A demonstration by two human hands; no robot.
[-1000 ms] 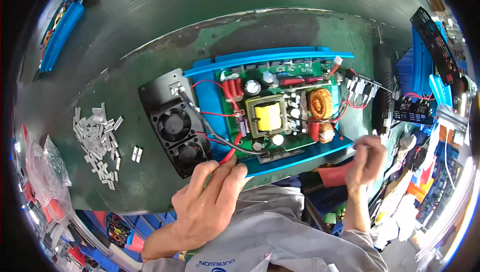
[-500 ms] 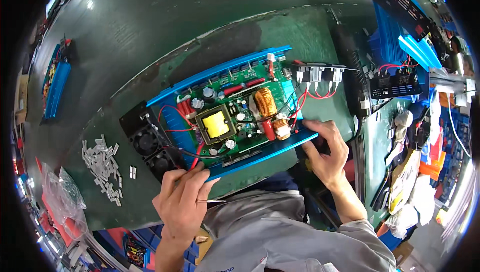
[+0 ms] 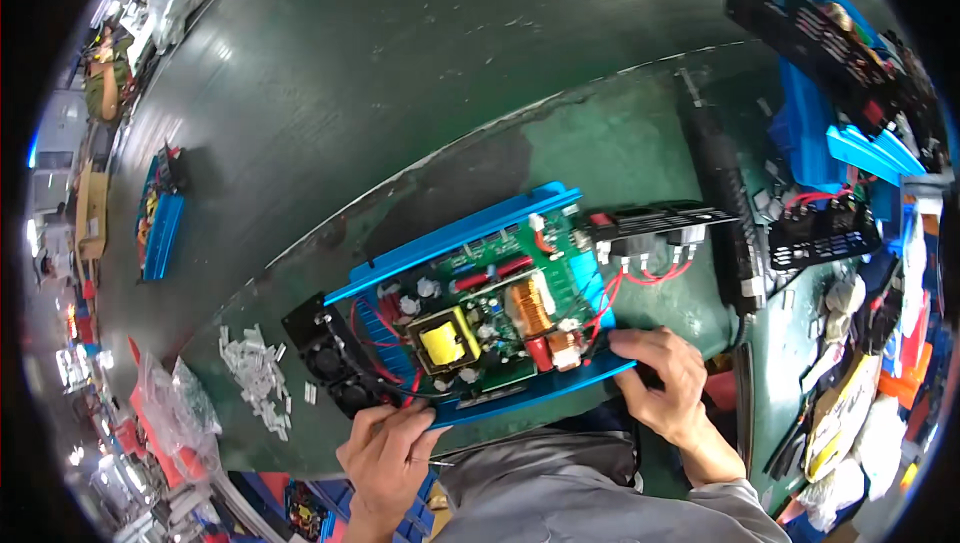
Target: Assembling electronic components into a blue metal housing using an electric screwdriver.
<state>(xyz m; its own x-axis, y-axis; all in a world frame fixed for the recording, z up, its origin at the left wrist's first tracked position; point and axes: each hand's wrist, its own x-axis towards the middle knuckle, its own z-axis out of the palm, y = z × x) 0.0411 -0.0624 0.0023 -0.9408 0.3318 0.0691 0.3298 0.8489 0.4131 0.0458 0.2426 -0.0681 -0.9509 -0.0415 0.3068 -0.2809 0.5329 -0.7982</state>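
Note:
A blue metal housing [image 3: 470, 224] holds a green circuit board [image 3: 497, 330] with a yellow transformer [image 3: 447, 342] and copper-wound coils [image 3: 532, 305]. My left hand [image 3: 388, 451] grips its near left corner, fingers on the rim. A thin metal rod [image 3: 442, 462] sticks out beside that hand; its other end is hidden. With thumb and fingers, my right hand [image 3: 662, 378] pinches the near right corner. A black end panel with fans [image 3: 340, 358] hangs at the left by wires. On the right, a black slotted panel [image 3: 660, 218] with sockets is joined by red wires.
Small pale clips [image 3: 257, 378] lie piled at the left, near a plastic bag [image 3: 178, 403]. Another blue unit [image 3: 162, 228] stands farther off. A black electric screwdriver [image 3: 728, 213] lies to the right, by more black panels [image 3: 822, 230] and blue housings [image 3: 808, 128].
The view has shifted, so the housing and both hands appear lower in the picture. The housing's near side looks tipped more toward me. Both hands keep their grip on it.

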